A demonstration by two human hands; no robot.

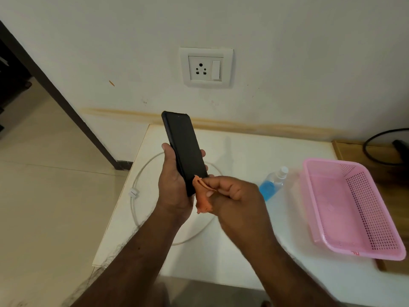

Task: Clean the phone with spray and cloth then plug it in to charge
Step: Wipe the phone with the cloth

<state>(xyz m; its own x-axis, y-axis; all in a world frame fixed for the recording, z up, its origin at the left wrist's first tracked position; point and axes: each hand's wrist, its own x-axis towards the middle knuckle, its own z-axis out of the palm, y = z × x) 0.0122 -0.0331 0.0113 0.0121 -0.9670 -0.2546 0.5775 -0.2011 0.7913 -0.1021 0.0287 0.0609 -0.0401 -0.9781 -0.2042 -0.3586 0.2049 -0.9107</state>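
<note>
- left hand point(174, 187) holds the phone point(184, 151) by its lower half, thumb along the left edge and fingertips wrapped round the right edge; likely gripped low so the upper screen stays free for wiping.
- phone is raised above the white table point(243, 251), upright with its top leaning a little to the left and toward the wall, screen turned to the camera; this angle seems chosen so the face can be seen and reached.
- right hand point(234, 196) has fingers curled tight on the orange cloth point(202, 196), bunched small; the cloth touches the phone's lower right corner, so wiping looks to be in hand, working at the bottom end.
- spray bottle point(273, 182), blue liquid and white nozzle, is set on the table just beside the pink basket point(354, 207), to the right of the hands; neither hand is on it, so i judge spraying to be finished.
- white charging cable point(135, 209) lies looped on the table beneath the hands, apart from the phone; charging not yet begun.
- wall socket point(205, 67) sits above the table with nothing plugged into it; no plug or adapter can be seen.
- phone looks: black, slim, dark case edge, screen off, matte sheen; smears or droplets cannot be told at this size.
</note>
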